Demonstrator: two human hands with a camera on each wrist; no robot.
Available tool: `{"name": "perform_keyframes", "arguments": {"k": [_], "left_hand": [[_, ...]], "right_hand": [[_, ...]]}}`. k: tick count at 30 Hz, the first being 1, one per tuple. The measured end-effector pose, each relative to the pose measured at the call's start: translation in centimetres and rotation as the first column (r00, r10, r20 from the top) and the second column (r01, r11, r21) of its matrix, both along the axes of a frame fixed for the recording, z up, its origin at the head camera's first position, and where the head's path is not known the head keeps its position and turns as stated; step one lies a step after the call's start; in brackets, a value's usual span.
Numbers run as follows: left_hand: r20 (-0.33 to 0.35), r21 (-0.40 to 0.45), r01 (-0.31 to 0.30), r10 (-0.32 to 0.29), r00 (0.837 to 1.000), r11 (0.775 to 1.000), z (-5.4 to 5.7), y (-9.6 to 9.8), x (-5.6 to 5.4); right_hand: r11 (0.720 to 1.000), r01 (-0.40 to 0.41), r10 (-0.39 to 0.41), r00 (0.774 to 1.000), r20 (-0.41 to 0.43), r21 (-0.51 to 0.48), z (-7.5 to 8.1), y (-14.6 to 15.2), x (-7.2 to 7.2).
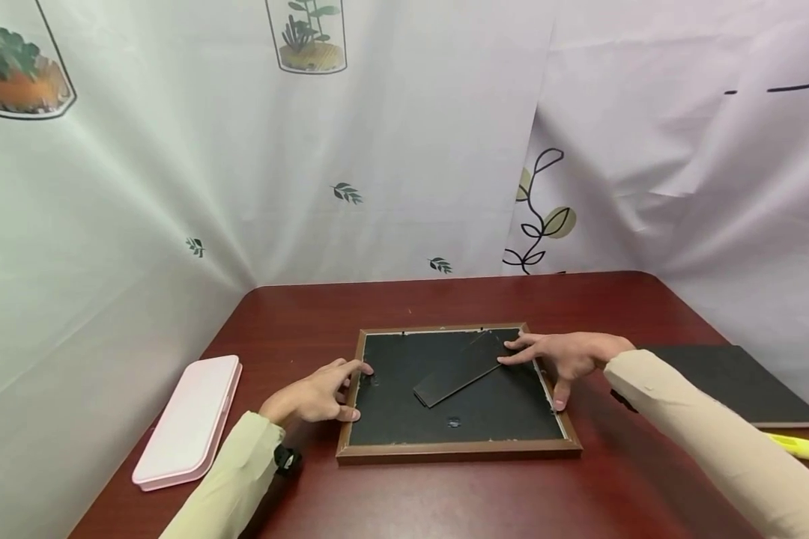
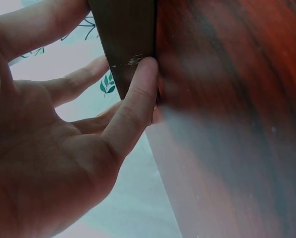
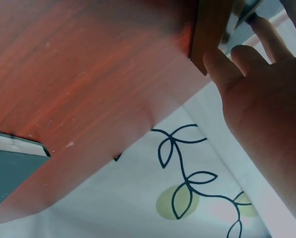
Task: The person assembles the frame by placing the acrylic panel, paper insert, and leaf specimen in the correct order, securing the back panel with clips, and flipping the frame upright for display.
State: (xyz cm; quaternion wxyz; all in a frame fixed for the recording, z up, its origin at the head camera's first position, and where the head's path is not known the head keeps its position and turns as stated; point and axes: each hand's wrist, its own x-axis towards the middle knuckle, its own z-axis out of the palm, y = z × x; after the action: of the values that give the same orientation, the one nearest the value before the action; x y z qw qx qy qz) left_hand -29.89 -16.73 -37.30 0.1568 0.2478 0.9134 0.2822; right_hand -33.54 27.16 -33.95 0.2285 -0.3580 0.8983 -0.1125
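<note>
A picture frame with a brown border lies face down on the table. Its black backing board faces up, and a black easel stand lies slanted across it. My left hand grips the frame's left side, index fingertip over the board and thumb on the border. In the left wrist view a finger presses the outer face of the border. My right hand rests over the right side: thumb at the border, outstretched fingers on the board by the stand's upper end.
On the left of the dark red table lies a pink case. To the right are a dark notebook and a yellow highlighter. A white patterned curtain hangs behind and at both sides.
</note>
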Motion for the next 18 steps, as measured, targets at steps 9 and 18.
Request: {"name": "perform_keyframes", "arguments": {"k": [9,18], "left_hand": [[-0.005,0.008,-0.001,0.001,1.0,1.0,-0.3,-0.2,0.2],[-0.022,-0.027,-0.011,0.011,1.0,1.0,-0.2,-0.1,0.2]], "right_hand": [[0.992,-0.003,-0.002,0.999,-0.04,-0.124,-1.4,0.8,-0.3],[0.974,0.099,-0.1,0.995,0.005,-0.202,-2.6,1.1,0.9]]}}
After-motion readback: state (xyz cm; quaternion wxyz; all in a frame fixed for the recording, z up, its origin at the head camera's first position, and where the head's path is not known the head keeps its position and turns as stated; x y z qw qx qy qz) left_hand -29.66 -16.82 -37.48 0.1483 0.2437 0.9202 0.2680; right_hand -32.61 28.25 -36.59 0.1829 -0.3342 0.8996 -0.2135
